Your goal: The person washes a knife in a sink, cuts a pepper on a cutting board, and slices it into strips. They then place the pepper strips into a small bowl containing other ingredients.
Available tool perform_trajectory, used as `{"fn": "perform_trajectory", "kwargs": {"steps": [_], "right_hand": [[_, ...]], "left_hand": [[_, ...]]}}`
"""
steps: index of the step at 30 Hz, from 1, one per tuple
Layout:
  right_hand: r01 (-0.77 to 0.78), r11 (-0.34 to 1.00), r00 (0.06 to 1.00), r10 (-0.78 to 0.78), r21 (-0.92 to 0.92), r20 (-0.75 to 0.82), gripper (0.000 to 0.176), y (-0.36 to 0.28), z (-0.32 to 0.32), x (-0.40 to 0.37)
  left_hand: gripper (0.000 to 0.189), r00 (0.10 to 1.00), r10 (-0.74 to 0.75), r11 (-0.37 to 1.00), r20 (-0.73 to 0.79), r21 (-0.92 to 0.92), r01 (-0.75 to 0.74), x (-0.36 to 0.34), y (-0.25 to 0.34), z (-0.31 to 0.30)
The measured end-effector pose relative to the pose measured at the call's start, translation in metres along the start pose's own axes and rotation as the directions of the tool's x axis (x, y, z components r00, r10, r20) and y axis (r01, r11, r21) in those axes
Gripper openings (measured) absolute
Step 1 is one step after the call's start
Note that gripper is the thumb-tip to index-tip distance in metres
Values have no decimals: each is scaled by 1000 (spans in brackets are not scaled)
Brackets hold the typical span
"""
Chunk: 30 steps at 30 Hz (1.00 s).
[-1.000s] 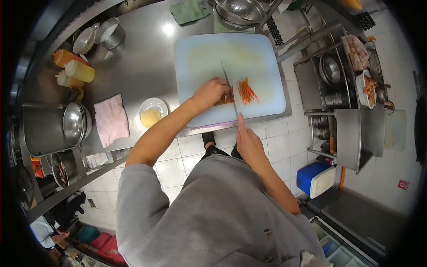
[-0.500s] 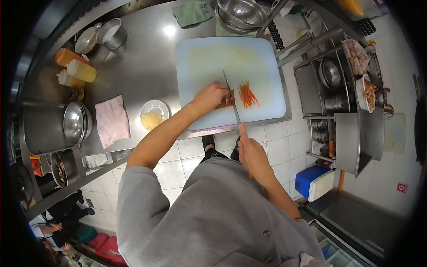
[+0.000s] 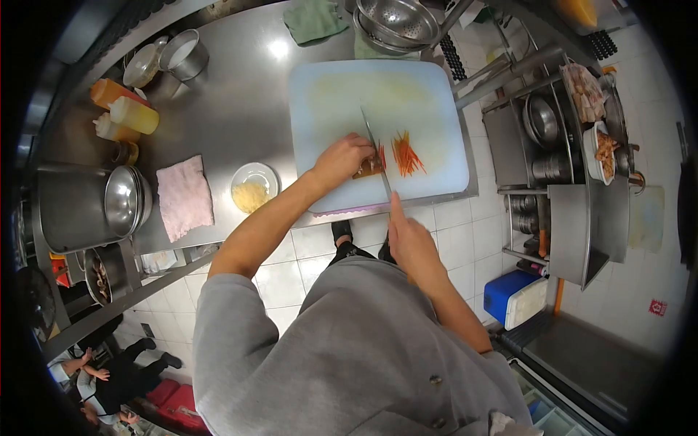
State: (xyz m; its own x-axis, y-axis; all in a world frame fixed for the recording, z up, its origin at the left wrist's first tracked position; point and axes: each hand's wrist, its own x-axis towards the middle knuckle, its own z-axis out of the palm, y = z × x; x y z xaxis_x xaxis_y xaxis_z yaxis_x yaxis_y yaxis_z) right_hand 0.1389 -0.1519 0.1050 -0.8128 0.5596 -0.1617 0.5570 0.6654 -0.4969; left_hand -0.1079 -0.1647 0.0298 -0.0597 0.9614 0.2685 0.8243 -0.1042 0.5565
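Note:
My right hand (image 3: 414, 247) is closed round the handle of a kitchen knife (image 3: 369, 129), index finger stretched along it. The blade points away from me across the pale blue cutting board (image 3: 313, 94). Just left of the blade, my left hand (image 3: 347, 156) presses its bent fingertips on a brownish-red vegetable piece (image 3: 371, 166), partly hidden beneath them. A few freshly cut red slivers stand against the blade's right side. Farther right lies a small pile of thin red-orange vegetable strips (image 3: 408, 154).
Left of the board are a small bowl of pale yellow shreds (image 3: 251, 196), a pink cloth (image 3: 184, 198) and squeeze bottles (image 3: 133, 115). Colanders (image 3: 396, 25) and a green cloth (image 3: 314, 20) sit behind it. Other people (image 3: 120, 378) are at lower left.
The knife has shifted slightly, its tip now a little farther up the board. My left hand stays on the piece. At lower left, a person has moved further into view.

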Motion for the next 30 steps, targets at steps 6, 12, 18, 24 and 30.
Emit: {"fn": "perform_trajectory", "kwargs": {"steps": [6,12,18,24,30], "right_hand": [[-14,998,1000,14,-54,-4,63,4,9,1],[-42,999,998,43,-21,49,63,-1,4,-12],[-20,999,999,22,-40,40,65,-1,-2,-3],[-15,999,999,16,-34,33,66,4,13,6],[-55,998,996,56,-22,75,65,-4,9,-4]], "left_hand": [[19,1000,4,1000,3,-16,-4,-3,1,1],[18,999,10,999,-35,-43,-12,-7,0,3],[16,999,24,999,-22,-41,-25,-3,-4,-2],[13,997,76,995,-24,-62,-77,-5,-7,-3],[13,996,89,992,-7,-94,-90,-5,-9,-4]]}}
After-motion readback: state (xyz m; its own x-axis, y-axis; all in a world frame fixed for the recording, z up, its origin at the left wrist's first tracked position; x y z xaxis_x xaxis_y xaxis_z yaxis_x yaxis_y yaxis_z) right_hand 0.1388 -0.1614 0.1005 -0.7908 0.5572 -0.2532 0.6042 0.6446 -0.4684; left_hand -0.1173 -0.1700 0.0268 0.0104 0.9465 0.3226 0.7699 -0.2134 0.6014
